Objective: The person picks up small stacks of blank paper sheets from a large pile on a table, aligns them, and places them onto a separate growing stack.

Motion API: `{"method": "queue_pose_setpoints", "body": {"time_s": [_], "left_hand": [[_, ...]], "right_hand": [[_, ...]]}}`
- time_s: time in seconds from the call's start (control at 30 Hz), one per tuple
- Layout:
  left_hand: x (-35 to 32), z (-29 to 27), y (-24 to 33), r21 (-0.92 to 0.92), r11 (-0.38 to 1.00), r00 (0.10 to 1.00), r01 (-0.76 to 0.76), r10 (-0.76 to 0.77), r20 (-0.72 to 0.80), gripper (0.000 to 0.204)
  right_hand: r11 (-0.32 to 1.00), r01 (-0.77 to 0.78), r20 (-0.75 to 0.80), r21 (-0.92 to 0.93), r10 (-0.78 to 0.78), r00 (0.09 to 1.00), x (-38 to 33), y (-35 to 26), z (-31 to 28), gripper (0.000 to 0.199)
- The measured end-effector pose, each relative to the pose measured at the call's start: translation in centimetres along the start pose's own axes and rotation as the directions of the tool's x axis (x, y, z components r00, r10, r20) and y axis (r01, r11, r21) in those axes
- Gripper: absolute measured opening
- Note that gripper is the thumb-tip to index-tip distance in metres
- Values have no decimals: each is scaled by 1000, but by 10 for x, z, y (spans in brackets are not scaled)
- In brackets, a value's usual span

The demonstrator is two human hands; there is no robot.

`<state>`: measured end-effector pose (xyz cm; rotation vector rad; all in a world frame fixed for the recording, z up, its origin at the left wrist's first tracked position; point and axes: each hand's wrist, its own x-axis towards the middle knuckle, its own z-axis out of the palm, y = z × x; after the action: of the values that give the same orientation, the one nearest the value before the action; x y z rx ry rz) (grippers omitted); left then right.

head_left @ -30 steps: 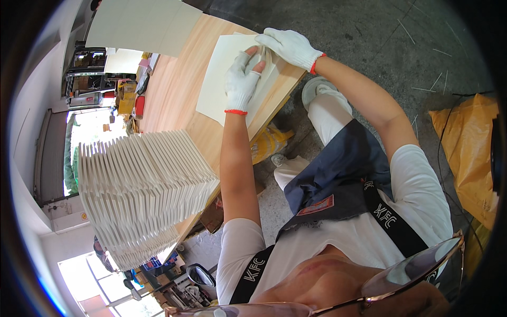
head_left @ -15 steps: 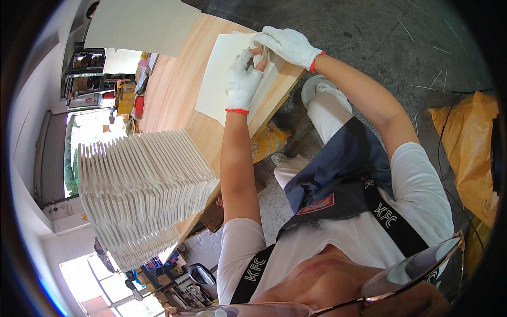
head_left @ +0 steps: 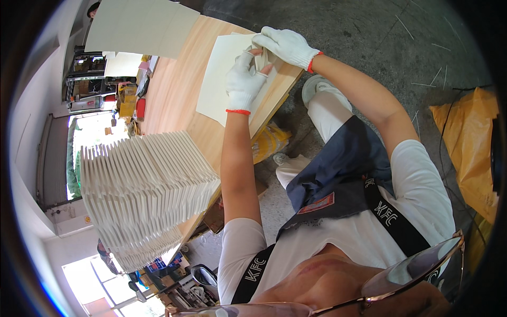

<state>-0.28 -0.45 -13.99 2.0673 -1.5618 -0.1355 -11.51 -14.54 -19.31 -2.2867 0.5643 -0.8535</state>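
Note:
A cream sheet [head_left: 212, 87] of paper or thin card lies at the right end of the wooden table. My left hand [head_left: 243, 83], in a white knit glove with bare thumb and index tips, rests on the sheet and grips a raised, bent strip along its right edge [head_left: 261, 61]. Over the far end of that strip, my right hand [head_left: 285, 47], gloved in white, has its fingers close together and bent around the edge. Its fingertips and the underside of the strip are partly hidden.
A tall stack of folded cream pieces [head_left: 150, 179] stands at the table's near left. Large flat sheets [head_left: 142, 26] overhang the far left. The table edge [head_left: 277, 105] runs beside my legs. An orange sack [head_left: 467, 153], a dark cable and thin white strips lie on the floor at right.
Both hands stay almost in place on the strip. My right hand has shifted very slightly left, and the bent strip between the hands looks a little flatter.

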Motion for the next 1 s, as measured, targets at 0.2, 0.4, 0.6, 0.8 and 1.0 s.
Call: {"method": "queue_pose_setpoints", "body": {"time_s": [0.2, 0.4, 0.6, 0.8, 1.0], "left_hand": [[-3, -1, 0, -14, 997, 992, -72, 70, -107, 32], [-1, -4, 2, -57, 995, 996, -81, 78, -48, 24], [1, 1, -5, -45, 996, 997, -78, 77, -32, 21], [1, 4, -11, -32, 999, 1000, -4, 4, 2, 32], [1, 3, -9, -56, 998, 999, -35, 35, -15, 32]], "right_hand": [[980, -152, 50, -132, 159, 986, -7, 3, -33, 35], [857, 282, 86, -432, -271, 959, -6, 0, -35, 27], [983, -135, 75, 124, 126, 989, -3, -9, -15, 37], [968, -185, 43, 169, 181, 983, -8, -10, -12, 39], [961, -200, 36, 193, 197, 980, -8, -11, -12, 40]]}}
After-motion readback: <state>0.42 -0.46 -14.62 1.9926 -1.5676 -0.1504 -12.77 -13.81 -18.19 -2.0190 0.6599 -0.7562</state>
